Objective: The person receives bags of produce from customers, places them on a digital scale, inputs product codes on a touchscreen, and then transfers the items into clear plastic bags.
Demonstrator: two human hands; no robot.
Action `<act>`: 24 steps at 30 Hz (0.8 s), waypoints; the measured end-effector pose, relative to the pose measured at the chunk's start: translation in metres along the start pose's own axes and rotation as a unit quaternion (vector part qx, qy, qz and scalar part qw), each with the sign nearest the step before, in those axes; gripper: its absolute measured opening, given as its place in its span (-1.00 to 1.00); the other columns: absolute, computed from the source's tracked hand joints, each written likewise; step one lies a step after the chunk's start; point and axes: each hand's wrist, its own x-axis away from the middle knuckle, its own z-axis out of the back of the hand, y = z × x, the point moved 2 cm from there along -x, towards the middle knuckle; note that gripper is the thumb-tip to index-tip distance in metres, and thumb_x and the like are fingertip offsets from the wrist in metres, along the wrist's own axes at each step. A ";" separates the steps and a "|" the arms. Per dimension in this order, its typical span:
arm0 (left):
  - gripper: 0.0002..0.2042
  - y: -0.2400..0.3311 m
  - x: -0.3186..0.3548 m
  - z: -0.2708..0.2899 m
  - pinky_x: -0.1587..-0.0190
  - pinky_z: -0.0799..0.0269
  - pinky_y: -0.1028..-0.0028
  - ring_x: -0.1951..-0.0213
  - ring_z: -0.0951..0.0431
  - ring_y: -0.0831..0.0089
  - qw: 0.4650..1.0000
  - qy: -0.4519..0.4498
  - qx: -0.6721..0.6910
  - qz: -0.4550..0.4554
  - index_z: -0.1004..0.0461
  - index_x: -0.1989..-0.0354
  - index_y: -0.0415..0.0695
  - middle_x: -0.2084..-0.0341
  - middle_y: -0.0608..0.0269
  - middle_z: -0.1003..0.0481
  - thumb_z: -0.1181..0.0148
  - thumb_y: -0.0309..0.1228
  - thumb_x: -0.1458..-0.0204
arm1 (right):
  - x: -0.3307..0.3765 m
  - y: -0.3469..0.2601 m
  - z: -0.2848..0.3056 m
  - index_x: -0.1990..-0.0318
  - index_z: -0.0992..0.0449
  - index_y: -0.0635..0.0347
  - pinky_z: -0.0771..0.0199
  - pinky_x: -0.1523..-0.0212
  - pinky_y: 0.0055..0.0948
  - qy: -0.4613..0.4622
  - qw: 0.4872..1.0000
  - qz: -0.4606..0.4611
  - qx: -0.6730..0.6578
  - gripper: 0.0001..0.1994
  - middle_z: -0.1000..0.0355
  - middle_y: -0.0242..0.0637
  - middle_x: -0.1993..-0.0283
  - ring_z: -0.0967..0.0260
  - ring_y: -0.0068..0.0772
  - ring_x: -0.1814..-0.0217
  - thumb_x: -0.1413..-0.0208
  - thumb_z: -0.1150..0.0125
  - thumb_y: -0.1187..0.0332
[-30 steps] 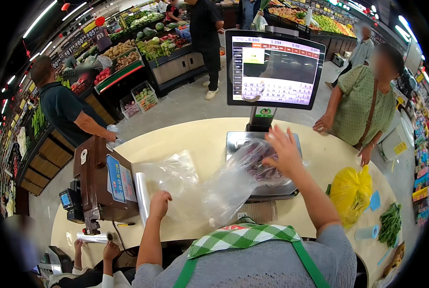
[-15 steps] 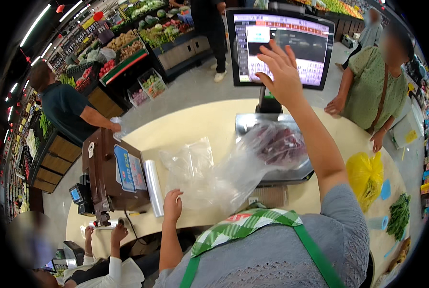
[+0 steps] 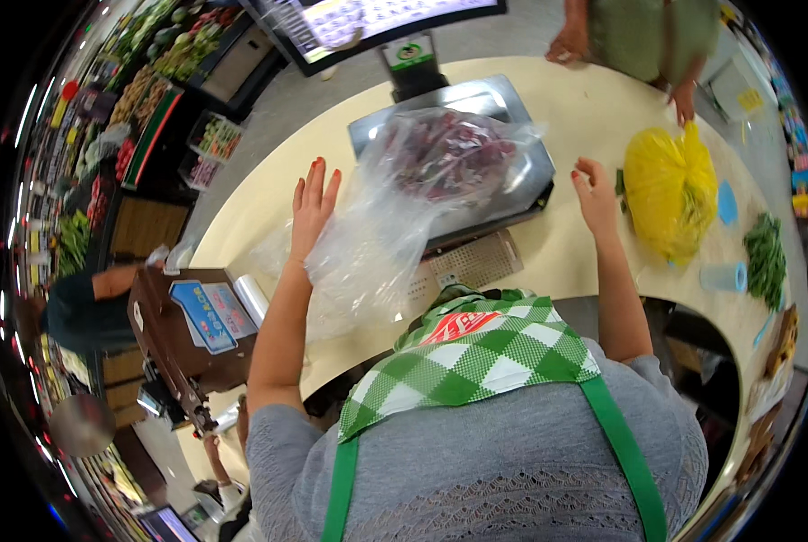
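A clear plastic bag (image 3: 368,244) with dark reddish-purple leafy produce (image 3: 454,154) in it lies on the metal plate of a weighing scale (image 3: 503,99). The bag's loose end drapes off the plate toward me. Left of the scale, my left hand (image 3: 314,212) is held with its fingers stretched out beside the bag, holding nothing. On the other side, my right hand (image 3: 596,200) hovers at the plate's right edge, its fingers loosely bent and nothing in them. Part of the scale's screen (image 3: 386,20) shows beyond the plate, cut off by the picture's upper edge.
A yellow bag (image 3: 666,194) of greens stands at the right, near a person's hand (image 3: 684,99). Leafy greens (image 3: 765,262) lie farther right. A brown machine (image 3: 187,334) and a roll of clear film (image 3: 250,298) are at the left. Another person works at the lower left.
My right hand has come down from the screen to the right of the scale. My left hand has moved forward beside the bag. The view has shifted, with the screen now partly out of it.
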 end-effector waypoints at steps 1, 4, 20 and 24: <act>-0.45 0.023 -0.021 0.009 -0.33 -0.07 -0.01 -0.36 -0.17 0.01 0.998 -0.001 0.035 -0.051 -0.25 -0.29 0.00 -0.36 0.01 -0.14 -0.09 -0.51 -0.05 | 0.016 0.024 -0.004 -0.05 -0.45 0.26 -0.42 -0.08 -0.32 -0.006 0.999 -0.042 -0.015 -0.68 -0.54 -0.14 0.05 -0.49 -0.21 -0.06 -0.19 -0.20 0.31; -0.51 0.051 -0.037 -0.006 -0.35 0.03 -0.10 -0.37 -0.15 0.00 0.984 -0.032 0.036 -0.172 -0.31 -0.24 0.06 -0.36 -0.01 -0.14 -0.04 -0.49 -0.06 | 0.047 0.082 -0.037 -0.03 -0.47 0.25 -0.45 -0.01 -0.34 -0.022 0.990 -0.107 -0.088 -0.67 -0.55 -0.13 0.08 -0.52 -0.24 -0.01 -0.15 -0.24 0.32; -0.95 0.140 -0.019 -0.037 -0.40 0.17 -0.06 -0.28 -0.29 0.20 0.951 -0.052 0.300 -0.063 -0.45 0.45 -0.06 -0.07 0.29 -0.51 -0.13 -0.43 -0.03 | 0.001 -0.106 0.025 0.29 -0.41 0.23 -0.34 -0.06 -0.13 -0.193 0.974 0.113 0.022 -0.91 -0.39 -0.08 0.06 -0.32 0.06 -0.06 -0.08 -0.16 0.46; -0.77 0.139 0.000 -0.060 -0.38 0.06 0.06 -0.08 -0.49 0.22 0.748 0.014 0.627 0.218 -0.48 0.40 -0.06 0.27 0.19 -0.61 -0.03 -0.22 -0.20 | -0.024 -0.186 0.015 0.31 -0.35 0.23 -0.29 -0.13 -0.17 -0.233 0.921 0.311 -0.019 -0.85 -0.35 -0.05 -0.07 -0.27 0.04 -0.18 -0.04 -0.23 0.48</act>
